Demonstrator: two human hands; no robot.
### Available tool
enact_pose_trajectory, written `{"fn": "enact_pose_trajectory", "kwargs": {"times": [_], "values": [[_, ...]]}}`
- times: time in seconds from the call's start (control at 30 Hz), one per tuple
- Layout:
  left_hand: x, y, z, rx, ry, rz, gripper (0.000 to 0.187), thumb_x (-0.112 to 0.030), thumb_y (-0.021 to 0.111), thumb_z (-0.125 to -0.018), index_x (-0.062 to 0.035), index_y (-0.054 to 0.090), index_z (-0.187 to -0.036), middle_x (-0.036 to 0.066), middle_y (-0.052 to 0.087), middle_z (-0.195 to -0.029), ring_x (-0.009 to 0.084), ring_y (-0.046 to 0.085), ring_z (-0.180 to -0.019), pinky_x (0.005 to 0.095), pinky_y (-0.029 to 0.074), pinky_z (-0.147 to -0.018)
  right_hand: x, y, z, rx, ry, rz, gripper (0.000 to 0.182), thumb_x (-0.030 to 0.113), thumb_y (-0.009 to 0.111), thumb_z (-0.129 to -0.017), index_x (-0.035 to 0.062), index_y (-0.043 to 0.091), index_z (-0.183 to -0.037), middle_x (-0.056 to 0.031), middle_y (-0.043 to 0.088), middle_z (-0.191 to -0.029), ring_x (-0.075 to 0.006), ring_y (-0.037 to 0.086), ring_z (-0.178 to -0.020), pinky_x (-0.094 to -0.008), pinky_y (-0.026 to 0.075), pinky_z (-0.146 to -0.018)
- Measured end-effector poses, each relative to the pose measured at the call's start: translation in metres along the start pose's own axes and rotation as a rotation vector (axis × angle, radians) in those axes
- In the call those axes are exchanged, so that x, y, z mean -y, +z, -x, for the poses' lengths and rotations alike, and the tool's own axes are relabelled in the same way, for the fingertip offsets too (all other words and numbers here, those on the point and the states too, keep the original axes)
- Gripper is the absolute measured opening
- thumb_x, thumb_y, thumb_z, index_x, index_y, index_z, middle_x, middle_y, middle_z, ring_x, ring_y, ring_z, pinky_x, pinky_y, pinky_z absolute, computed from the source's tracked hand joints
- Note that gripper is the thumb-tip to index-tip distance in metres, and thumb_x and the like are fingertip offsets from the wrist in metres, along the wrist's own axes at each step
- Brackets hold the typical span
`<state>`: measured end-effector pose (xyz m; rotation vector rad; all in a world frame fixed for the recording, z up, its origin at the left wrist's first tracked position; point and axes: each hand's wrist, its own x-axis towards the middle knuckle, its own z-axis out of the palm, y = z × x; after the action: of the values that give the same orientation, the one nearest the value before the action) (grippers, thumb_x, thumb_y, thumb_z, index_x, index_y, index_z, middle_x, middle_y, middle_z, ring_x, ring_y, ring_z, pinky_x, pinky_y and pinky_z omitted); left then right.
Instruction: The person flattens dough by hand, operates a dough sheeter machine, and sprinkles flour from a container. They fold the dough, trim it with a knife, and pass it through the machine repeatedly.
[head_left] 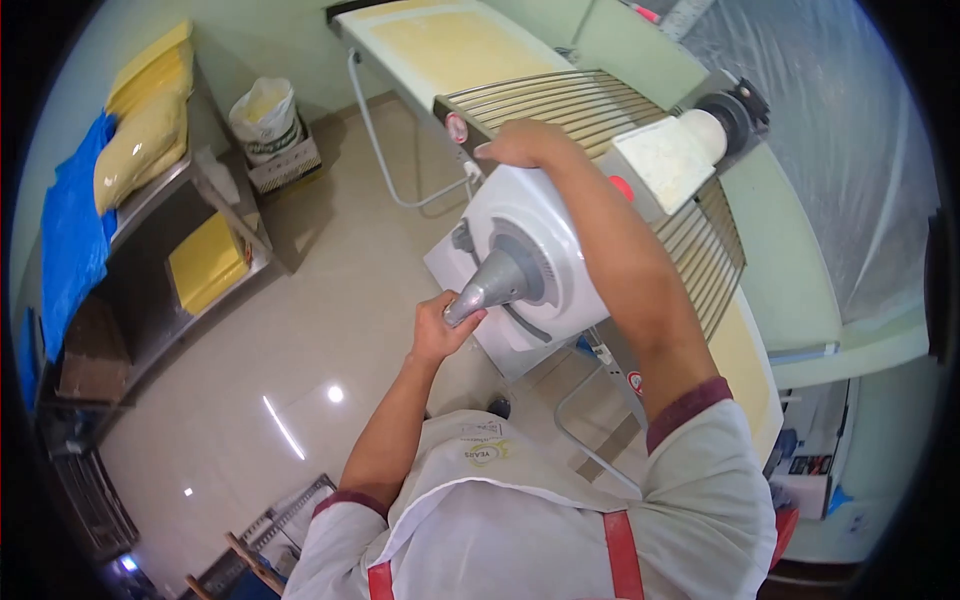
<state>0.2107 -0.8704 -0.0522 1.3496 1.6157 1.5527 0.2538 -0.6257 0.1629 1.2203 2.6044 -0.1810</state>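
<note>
A white dough sheeter machine (545,215) stands in front of me, with wire safety grilles (575,105) over its rollers. My left hand (440,325) is closed around the grey cone-shaped handle (490,288) that sticks out of the machine's side. My right hand (525,143) rests on top of the white housing, next to the near edge of the grille, fingers curled over it. A sheet of pale yellow dough (455,45) lies on the far conveyor, and more dough (745,365) shows on the near conveyor at the right.
A steel shelf rack (185,190) at the left holds bagged yellow blocks (150,120) and a blue cloth (70,230). A white sack (265,115) sits in a box on the beige floor. Plastic sheeting (840,130) hangs at the right.
</note>
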Motion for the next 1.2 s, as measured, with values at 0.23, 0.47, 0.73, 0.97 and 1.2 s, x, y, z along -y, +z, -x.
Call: {"fn": "enact_pose_trajectory", "kwargs": {"times": [0.23,0.47,0.73,0.97,1.2], "values": [[0.023,0.009,0.003,-0.018,0.038,0.062,0.027,-0.024,0.076,-0.077,-0.0001,0.064,-0.079,0.006,0.059,-0.062,0.0117,0.053,-0.059,0.0293,0.044,-0.055,-0.011,0.026,0.033,-0.376,-0.17,-0.339,0.045,0.039,0.054,-0.085,-0.0032,0.064,-0.098,-0.0226,0.066,-0.098,-0.0384,0.063,-0.093,-0.046,0.048,-0.084],[0.0,0.016,0.011,-0.098,-0.057,0.173,0.041,-0.036,0.074,-0.081,0.0018,0.062,-0.093,0.008,0.065,-0.076,0.0155,0.06,-0.071,0.0288,0.047,-0.064,-0.119,0.134,0.282,-0.928,-0.191,-0.764,0.043,0.016,0.061,-0.086,0.0051,0.052,-0.127,-0.0174,0.053,-0.13,-0.0337,0.046,-0.126,-0.0431,0.033,-0.108],[0.011,0.007,-0.008,-0.192,-0.094,0.109,0.052,-0.039,0.072,-0.081,0.004,0.053,-0.102,0.009,0.057,-0.077,0.0175,0.054,-0.067,0.0334,0.046,-0.059,-0.407,0.438,0.628,-1.22,1.519,-0.577,0.04,0.005,0.053,-0.09,0.0001,0.049,-0.129,-0.0185,0.055,-0.13,-0.0288,0.052,-0.122,-0.0368,0.04,-0.103],[0.01,0.002,-0.008,-0.119,-0.022,-0.07,0.072,-0.066,0.063,-0.079,0.002,0.056,-0.103,0.005,0.053,-0.072,0.0159,0.051,-0.065,0.033,0.044,-0.062,-0.409,0.43,0.534,-1.235,0.972,-1.24,0.045,-0.004,0.042,-0.089,-0.0019,0.047,-0.134,-0.0169,0.052,-0.134,-0.0223,0.05,-0.124,-0.0305,0.036,-0.105],[0.01,0.003,-0.002,-0.136,-0.043,-0.058,0.067,-0.066,0.061,-0.08,-0.0029,0.053,-0.103,0.004,0.052,-0.079,0.0155,0.051,-0.072,0.0321,0.043,-0.063,-0.32,0.397,0.427,-1.438,0.977,-1.443,0.049,-0.01,0.046,-0.086,-0.0067,0.044,-0.135,-0.0165,0.044,-0.142,-0.0227,0.045,-0.13,-0.0318,0.034,-0.108]]}}
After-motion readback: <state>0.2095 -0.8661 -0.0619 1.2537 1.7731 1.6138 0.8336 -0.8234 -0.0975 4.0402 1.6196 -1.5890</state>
